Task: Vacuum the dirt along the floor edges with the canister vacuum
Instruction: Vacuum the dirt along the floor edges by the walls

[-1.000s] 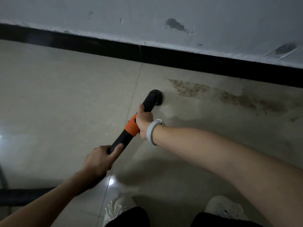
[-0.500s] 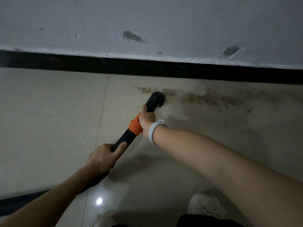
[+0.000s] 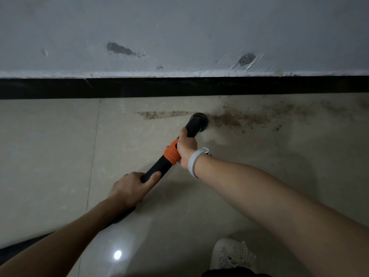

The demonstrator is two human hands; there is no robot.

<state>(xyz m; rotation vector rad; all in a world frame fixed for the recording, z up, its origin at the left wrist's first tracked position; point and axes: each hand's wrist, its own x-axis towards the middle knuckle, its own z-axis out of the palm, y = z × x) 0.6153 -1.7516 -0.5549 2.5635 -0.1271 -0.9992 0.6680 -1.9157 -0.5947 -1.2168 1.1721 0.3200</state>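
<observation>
I am in the middle of the sweep along the floor edge, with both hands wrapped round the vacuum wand (image 3: 159, 165). My right hand (image 3: 186, 145) grips it just past the orange collar (image 3: 172, 154), on the nozzle side, and a pale wristband (image 3: 196, 160) sits on that wrist. My left hand (image 3: 130, 187) holds the wand farther back, fingers curled over the black tube with the thumb along its side. The round nozzle (image 3: 198, 119) is down on the pale floor tile (image 3: 50, 146), a little out from the black baseboard (image 3: 179, 86), and it sits right in the brown dirt strip (image 3: 239, 118) that runs parallel to that baseboard. More dirt lies on both sides of the nozzle: a thin streak (image 3: 163, 114) to its left, and the wider, denser patch to its right, with loose specks scattered out toward the far right along the baseboard. So the job looks partly done, I judge, with the heavier share not yet lifted. The next move, as I read it, calls for drawing the nozzle sideways along the baseboard through the thick patch, keeping its mouth flat to the tile, then coming back for the thin streak. The hose (image 3: 24, 243) trails off low to my left, and my shoe (image 3: 231, 254) stands well back from the baseboard.
</observation>
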